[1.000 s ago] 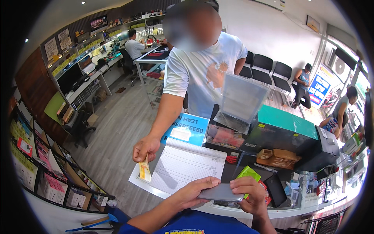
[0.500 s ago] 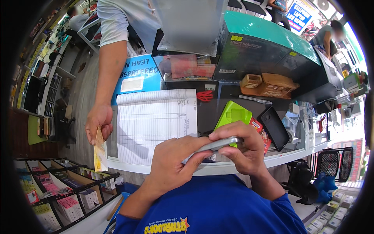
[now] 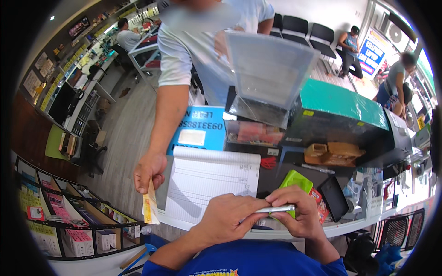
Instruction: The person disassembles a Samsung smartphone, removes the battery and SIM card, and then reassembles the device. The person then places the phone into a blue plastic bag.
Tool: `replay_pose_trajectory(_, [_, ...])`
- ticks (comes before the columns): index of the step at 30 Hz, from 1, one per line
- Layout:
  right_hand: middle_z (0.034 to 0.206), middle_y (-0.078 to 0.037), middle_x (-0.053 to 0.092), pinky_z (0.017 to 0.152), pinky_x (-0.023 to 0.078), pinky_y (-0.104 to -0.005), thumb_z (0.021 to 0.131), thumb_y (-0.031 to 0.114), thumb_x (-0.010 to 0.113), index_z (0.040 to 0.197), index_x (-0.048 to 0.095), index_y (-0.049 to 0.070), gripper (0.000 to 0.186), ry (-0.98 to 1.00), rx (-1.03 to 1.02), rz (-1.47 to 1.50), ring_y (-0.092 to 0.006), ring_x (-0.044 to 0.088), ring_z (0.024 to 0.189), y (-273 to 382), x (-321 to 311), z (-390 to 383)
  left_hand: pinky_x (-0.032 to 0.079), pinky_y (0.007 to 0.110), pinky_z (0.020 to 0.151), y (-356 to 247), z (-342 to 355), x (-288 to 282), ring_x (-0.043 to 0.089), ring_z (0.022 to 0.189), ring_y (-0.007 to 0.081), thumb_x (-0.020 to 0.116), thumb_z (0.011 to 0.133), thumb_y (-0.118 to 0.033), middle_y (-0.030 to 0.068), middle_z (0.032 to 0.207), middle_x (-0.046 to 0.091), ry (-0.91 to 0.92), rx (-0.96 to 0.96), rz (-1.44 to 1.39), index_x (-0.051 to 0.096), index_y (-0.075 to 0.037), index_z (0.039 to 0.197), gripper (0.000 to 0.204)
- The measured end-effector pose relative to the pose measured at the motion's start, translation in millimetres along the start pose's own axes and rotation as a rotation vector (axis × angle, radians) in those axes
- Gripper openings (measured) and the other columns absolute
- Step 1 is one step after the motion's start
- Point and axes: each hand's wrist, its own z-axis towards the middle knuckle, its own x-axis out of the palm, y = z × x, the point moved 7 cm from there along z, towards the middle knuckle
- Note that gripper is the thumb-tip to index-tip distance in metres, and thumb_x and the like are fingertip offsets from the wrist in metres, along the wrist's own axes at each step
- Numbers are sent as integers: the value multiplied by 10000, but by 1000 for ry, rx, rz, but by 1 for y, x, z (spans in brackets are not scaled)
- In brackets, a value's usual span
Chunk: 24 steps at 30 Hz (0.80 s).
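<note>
My left hand [image 3: 226,217] and my right hand [image 3: 301,210] meet over the counter's near edge, both closed on a slim silver phone [image 3: 282,209]. It shows edge-on between my fingers and thumbs, and my left hand covers much of it. Just beyond my right hand lie a lime-green plastic holder [image 3: 295,178], a red card [image 3: 321,207] and a black phone case [image 3: 334,198]. An open lined notebook [image 3: 214,177] rests on the counter beyond my left hand. Across the counter, another person's hand [image 3: 151,171] holds a yellowish banknote [image 3: 149,207] by the notebook's left side.
A clear display box [image 3: 255,133] and a large teal-topped box [image 3: 343,103] stand along the counter's far side. Near them are a wooden holder [image 3: 334,154], a pen [image 3: 317,169] and a blue sign [image 3: 209,131]. Shelves of small packages [image 3: 78,221] stand at the lower left.
The view has tilted up, so the counter sits lower and more of the person opposite shows. The phone has turned to a thinner edge-on angle in my hands. The other person still holds the banknote.
</note>
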Motion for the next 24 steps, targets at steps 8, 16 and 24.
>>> replay_pose_trajectory(8, [1129, -125, 682, 903, 524, -366, 838, 45, 795, 1088, 647, 50, 291, 63, 28, -153, -283, 656, 1048, 10, 20, 3, 495, 358, 647, 3, -14, -7, 700, 755, 231, 732, 911, -209, 17, 949, 749, 36, 33, 111, 714, -138, 1117, 219])
replay_pose_trajectory(16, [1120, -151, 690, 863, 536, -339, 937, 91, 709, 1187, 658, 9, 268, -16, 89, -11, -220, 677, 967, -2, 18, -17, 506, 371, 670, 7, -20, -6, 699, 781, 273, 692, 952, -265, 41, 960, 748, 24, -1, 74, 720, -135, 1142, 231])
replay_pose_trajectory(24, [1096, -104, 731, 848, 545, -261, 962, 41, 700, 1227, 691, -29, 274, -246, 373, 405, -135, 685, 940, -17, 13, -39, 506, 306, 720, 19, -36, 16, 649, 732, 212, 668, 989, -195, 100, 899, 700, -182, -201, -384, 675, -62, 1150, 209])
